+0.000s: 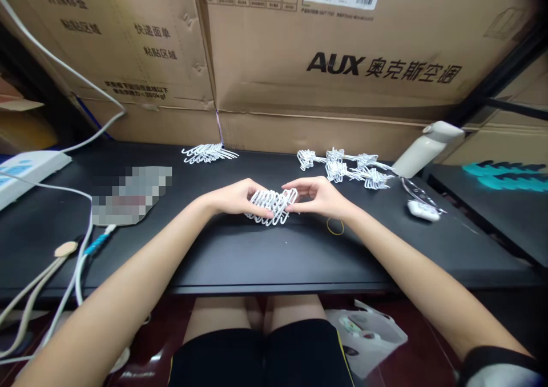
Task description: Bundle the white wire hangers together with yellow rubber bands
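Note:
Above the black table, a bundle of white hooks point(268, 205) lies between my two hands. My left hand point(240, 197) grips its left side, with the thumb across the front. At the right end, the fingers and thumb of my right hand point(319, 197) are closed on the same bundle. A yellow rubber band point(335, 226) lies on the table just below my right hand. Loose white hooks point(208, 153) rest at the back, left of centre. Several bunched white hook bundles point(337, 171) lie at the back right.
Large cardboard boxes point(274, 90) stand along the table's back. A white bottle point(423, 147), glasses point(417, 193) and a white case point(423, 210) are at the right. On the left are a power strip point(29, 173), cables and a partly pixelated flat object point(132, 196).

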